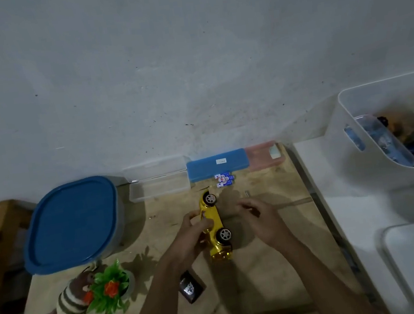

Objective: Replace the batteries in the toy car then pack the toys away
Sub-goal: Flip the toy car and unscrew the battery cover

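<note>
A shiny yellow toy car (215,224) lies on its side on the wooden table (269,267), wheels facing right. My left hand (193,236) grips its body from the left. My right hand (259,218) hovers just right of the car with fingers curled; whether it holds anything I cannot tell. A few blue-and-white batteries (224,179) lie beyond the car near the blue case. A small grey piece (247,193) lies on the table above my right hand. A black cover-like part (191,287) rests near my left forearm.
At the back left sits a grey tub with a blue lid (73,223). An open clear case (158,187), a blue case (216,164) and a pink case (264,158) line the wall. A white basket (376,159) holds toys on the right. Plush toys (69,304) and a fake plant (110,287) crowd the front left.
</note>
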`<state>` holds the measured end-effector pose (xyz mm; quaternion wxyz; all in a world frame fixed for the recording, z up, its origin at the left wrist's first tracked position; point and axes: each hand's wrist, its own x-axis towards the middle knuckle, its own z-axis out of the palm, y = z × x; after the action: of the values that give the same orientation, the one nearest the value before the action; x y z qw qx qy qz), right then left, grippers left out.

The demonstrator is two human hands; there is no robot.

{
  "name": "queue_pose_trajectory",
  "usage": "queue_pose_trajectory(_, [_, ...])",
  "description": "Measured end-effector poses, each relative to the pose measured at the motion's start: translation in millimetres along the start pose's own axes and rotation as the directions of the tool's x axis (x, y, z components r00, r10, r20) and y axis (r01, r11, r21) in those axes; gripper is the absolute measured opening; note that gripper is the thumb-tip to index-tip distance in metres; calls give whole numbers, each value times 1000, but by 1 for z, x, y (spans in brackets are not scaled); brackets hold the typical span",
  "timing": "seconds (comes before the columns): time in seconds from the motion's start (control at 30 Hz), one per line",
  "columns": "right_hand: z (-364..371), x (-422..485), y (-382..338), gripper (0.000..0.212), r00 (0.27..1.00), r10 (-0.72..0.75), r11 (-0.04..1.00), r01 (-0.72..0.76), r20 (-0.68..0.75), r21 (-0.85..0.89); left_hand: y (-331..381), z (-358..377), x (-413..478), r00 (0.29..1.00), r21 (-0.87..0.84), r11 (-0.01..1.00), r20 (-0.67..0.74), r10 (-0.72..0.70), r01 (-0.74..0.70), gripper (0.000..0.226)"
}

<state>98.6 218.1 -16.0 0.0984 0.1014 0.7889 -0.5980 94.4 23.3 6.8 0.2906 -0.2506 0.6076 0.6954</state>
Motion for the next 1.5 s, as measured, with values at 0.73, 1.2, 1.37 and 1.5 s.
queue_pose_trajectory(0.73, [14, -26, -73, 38, 942, -260, 923, 308, 214, -232, 41, 13, -41, 978, -169, 972, 107, 180, -161, 33])
queue_pose_trajectory(1.2, [14, -19, -94, 35, 936, -168, 947, 240, 308, -214, 44, 18, -48, 958, -169, 949, 65, 279, -264, 31])
queue_pose_trajectory(1.37, [12, -17, -99, 31, 932, -141, 962, 209, 334, -175, 42, 19, -48, 948, -196, 932, 31, 317, -305, 26])
queue_pose_trajectory(1.5, [9, -15, -103, 31, 933, -122, 968, 187, 337, -168, 41, 12, -46, 948, -144, 938, -16, 318, -317, 20])
